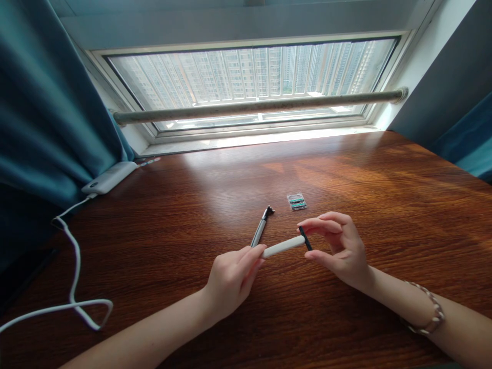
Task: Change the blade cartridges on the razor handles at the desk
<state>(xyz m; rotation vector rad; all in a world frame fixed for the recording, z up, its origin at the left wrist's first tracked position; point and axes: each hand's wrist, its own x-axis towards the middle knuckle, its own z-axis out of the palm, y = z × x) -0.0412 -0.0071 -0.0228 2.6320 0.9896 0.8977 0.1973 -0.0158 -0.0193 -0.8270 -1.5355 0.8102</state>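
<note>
My left hand pinches the near end of a white razor handle between thumb and fingers. At the handle's far end a narrow black razor head sits crosswise, making a T shape. The thumb and fingertips of my right hand grip this head by its two ends. Just beyond my left hand lies a grey razor with a dark, forked tip; its lower end is hidden behind my fingers. A small clear case with green and dark strips inside lies beyond my right hand.
The wooden tabletop reaches to a window with a metal bar across it. At the left, a white power bank with a white cable lies beside a blue curtain.
</note>
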